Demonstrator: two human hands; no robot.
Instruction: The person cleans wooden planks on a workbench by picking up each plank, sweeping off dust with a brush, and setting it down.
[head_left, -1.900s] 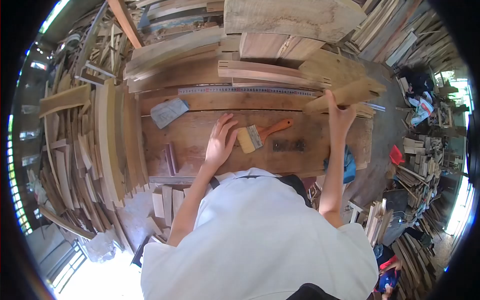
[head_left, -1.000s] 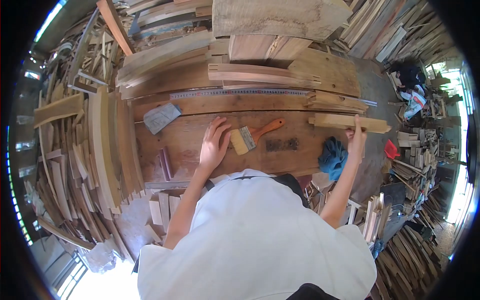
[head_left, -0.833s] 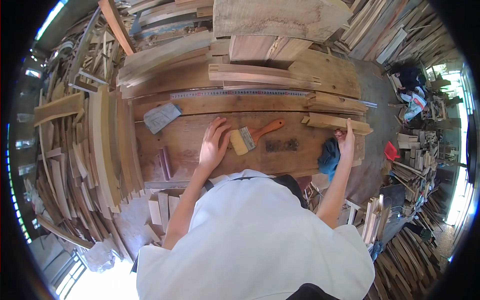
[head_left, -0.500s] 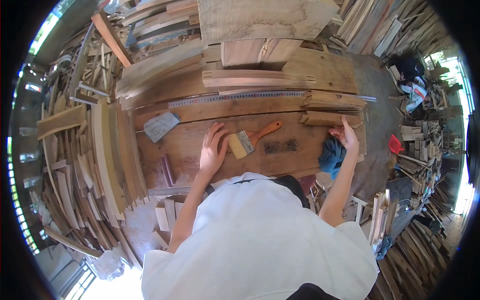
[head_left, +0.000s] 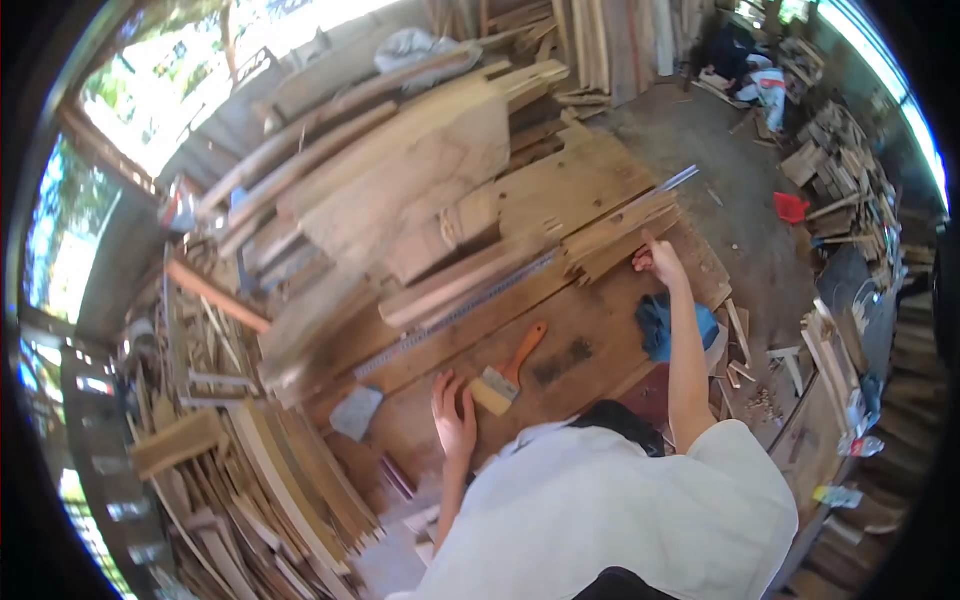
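Wooden planks are forming the brown, worn top of the table (head_left: 590, 372), across which both hands are reaching. The left hand (head_left: 455, 424) is lying open with its fingers spread, gripping nothing, its thumb side facing the flat paintbrush with pale bristles and an orange handle (head_left: 499, 384). The brush is resting on the table between the two hands, nearer the left. The right hand (head_left: 658, 262) is hovering partly open, its fingers loosely curling and holding nothing visible; its fingertips are pointing at the short, light-brown wooden pieces (head_left: 612, 243), though contact cannot be told. A crumpled blue cloth (head_left: 660, 326) is lying just beside the right forearm. Beyond the brush, a long measuring scale with dark markings (head_left: 455, 314) is running obliquely along the table. A pale grey, flat-sided piece (head_left: 356, 413) and narrow purplish strips (head_left: 397, 477) are lying left of the left hand
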